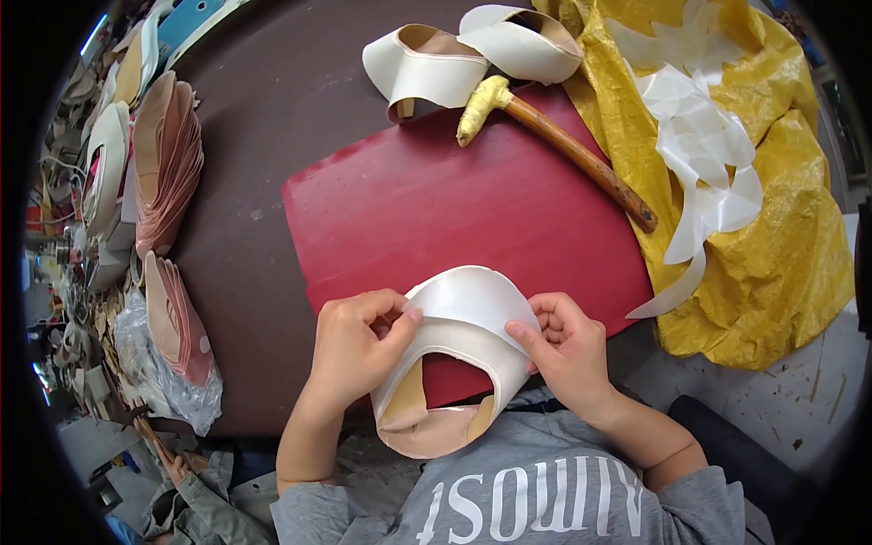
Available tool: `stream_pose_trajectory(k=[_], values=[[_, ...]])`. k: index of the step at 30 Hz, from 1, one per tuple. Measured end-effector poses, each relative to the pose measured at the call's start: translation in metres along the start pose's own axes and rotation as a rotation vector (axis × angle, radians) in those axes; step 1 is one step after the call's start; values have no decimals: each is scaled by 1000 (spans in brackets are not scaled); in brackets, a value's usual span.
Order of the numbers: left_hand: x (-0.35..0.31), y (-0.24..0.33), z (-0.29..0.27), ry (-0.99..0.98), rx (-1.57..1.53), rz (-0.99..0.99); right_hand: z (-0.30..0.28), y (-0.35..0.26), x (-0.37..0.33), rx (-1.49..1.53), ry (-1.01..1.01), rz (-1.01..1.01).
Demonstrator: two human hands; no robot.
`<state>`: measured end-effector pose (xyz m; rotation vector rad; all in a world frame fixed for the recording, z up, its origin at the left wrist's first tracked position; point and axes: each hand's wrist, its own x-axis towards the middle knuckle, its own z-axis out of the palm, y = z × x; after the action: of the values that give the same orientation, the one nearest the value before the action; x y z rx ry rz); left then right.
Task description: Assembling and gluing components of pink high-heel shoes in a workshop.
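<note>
Near the front of the red mat [391, 200] I hold a white shoe upper [454, 338] with a beige lining and an open middle. A smooth, shiny white strip [472, 295] lies across its far part. My left hand [359, 341] pinches the strip's left end and the upper's edge between thumb and fingers. On the other side my right hand [572, 350] grips the right edge, its thumb on top of the strip and its fingers behind. The upper's near, beige-lined end [436, 436] hangs over my grey shirt.
A wooden-handled hammer [581, 159], its head wrapped in yellow, rests on the mat's far right. Two white uppers [440, 77] lie beyond it. White ribbon [695, 136] sits on a yellow sack [772, 272]. Stacked pinkish pieces [168, 163] line the left. Another person's hand [177, 468] shows lower left.
</note>
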<state>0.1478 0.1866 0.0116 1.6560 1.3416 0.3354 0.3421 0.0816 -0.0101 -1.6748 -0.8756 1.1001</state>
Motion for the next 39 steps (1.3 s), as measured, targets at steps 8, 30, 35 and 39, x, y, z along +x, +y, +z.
stream_pose_trajectory(k=[8,30,35,39], values=[[-8,-23,27,212,76,217,-8,17,10,-300,-20,-197],[-17,-19,25,188,428,148,5,13,4,-704,-22,-283],[-29,-13,34,313,650,208,-1,16,-11,-955,-30,-303],[-45,-5,37,330,526,240,-9,14,-27,-935,-18,-333]])
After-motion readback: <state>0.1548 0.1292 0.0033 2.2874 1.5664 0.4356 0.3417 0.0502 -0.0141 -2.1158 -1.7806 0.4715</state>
